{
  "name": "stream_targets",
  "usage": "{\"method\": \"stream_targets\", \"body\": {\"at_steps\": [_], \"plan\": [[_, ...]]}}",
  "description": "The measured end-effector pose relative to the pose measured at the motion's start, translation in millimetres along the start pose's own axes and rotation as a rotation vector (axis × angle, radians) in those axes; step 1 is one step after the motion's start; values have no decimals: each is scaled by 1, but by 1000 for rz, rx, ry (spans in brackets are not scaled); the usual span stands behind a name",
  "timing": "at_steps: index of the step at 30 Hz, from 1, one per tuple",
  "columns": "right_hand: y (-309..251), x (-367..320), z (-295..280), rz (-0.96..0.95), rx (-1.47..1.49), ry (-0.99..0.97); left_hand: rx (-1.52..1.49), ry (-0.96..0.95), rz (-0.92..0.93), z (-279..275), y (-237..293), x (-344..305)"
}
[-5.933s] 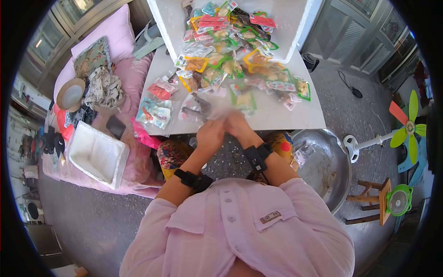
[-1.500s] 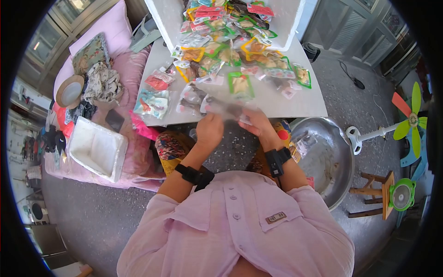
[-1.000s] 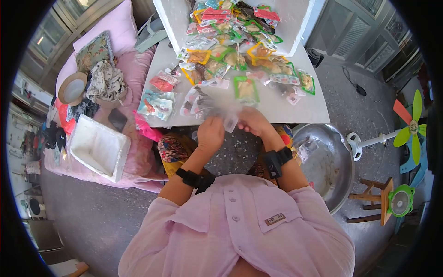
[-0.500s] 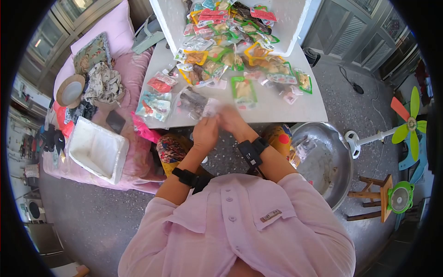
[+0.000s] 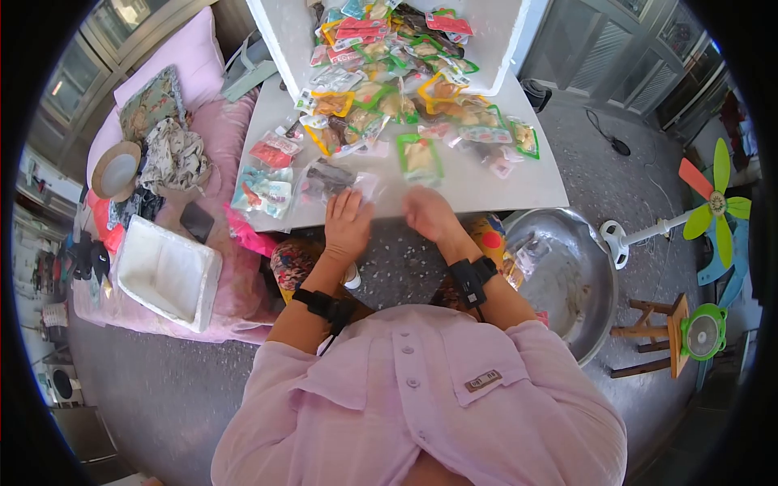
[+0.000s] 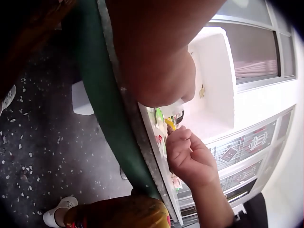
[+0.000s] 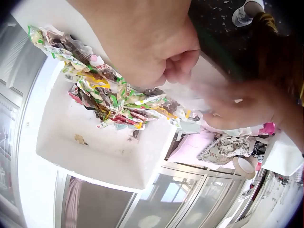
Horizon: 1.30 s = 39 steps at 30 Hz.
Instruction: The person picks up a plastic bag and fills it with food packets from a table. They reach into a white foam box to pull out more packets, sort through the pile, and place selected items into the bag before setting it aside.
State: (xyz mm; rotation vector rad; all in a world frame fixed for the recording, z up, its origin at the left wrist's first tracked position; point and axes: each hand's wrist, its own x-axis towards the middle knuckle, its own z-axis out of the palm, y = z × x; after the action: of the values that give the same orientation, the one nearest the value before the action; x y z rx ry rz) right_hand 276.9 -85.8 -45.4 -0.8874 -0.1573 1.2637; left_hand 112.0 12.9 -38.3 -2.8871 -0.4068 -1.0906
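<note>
My left hand (image 5: pixel 348 223) reaches over the table's front edge, its fingers fairly straight, fingertips at a clear plastic packet (image 5: pixel 369 186). Just beyond it lie clear packets with dark brown food (image 5: pixel 326 176). To the right, my right hand (image 5: pixel 429 213) is at the same edge with its fingers curled in; nothing shows between them. In the left wrist view that right hand (image 6: pixel 192 159) looks like a loose fist. The right wrist view has the left hand (image 7: pixel 244 102) blurred. A green-edged packet (image 5: pixel 420 158) lies beyond the right hand.
A white foam box (image 5: pixel 519 49) lies open towards me at the back of the white table (image 5: pixel 502 190), with many food packets (image 5: pixel 381 49) spilling out. Blue-white packets (image 5: pixel 263 192) and red ones (image 5: pixel 275 150) lie at left. A metal basin (image 5: pixel 579 283) stands at right.
Both hands were together at a clear packet; now they are apart. That packet lies by the dark ones, the left hand's fingers have straightened over it, and the right hand has moved right.
</note>
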Motion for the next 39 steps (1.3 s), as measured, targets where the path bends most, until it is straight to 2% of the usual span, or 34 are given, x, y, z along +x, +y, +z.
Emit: {"method": "stream_targets", "body": {"at_steps": [4,6,8,9,11,16,18,20,21,24,27,30,33,34,36,37,39], "plan": [[-17,-11,4,-102,-187,42,-174,99,23,-20,-9,23],[-30,-19,14,-208,-283,85,-334,119,-110,-46,-5,42],[-41,-17,18,-420,-419,-8,-483,184,-216,-57,-10,51],[-46,-15,21,-526,-489,-57,-641,155,-345,-62,-13,55],[-62,-19,38,-505,-546,-100,-955,97,-606,-75,-20,64],[-87,-41,78,-445,-677,-276,-1423,140,-843,-81,-14,68],[-81,-44,76,-479,-626,-329,-1502,103,-804,-77,-7,65],[-83,-48,68,-501,-838,-314,-1560,65,-819,-74,1,61],[-83,-51,63,-508,-943,-303,-1516,83,-824,-75,5,60],[-79,-76,55,-631,-966,-293,-1405,75,-802,-77,25,60],[-77,-102,42,-693,-1048,-287,-1339,-63,-715,-81,40,50],[-81,-131,37,-512,-1151,-296,-1293,-252,-625,-83,58,50],[-76,-138,25,-720,-1399,-295,-1287,-422,-552,-75,76,53],[-76,-140,22,-681,-1429,-360,-1297,-449,-539,-69,79,54],[-76,-140,14,-572,-1494,-329,-1252,-488,-467,-58,82,59],[-76,-142,10,-518,-1525,-314,-1304,-515,-486,-55,87,62],[-81,-154,0,-579,-1498,-225,-1409,-573,-527,-49,100,69]]}}
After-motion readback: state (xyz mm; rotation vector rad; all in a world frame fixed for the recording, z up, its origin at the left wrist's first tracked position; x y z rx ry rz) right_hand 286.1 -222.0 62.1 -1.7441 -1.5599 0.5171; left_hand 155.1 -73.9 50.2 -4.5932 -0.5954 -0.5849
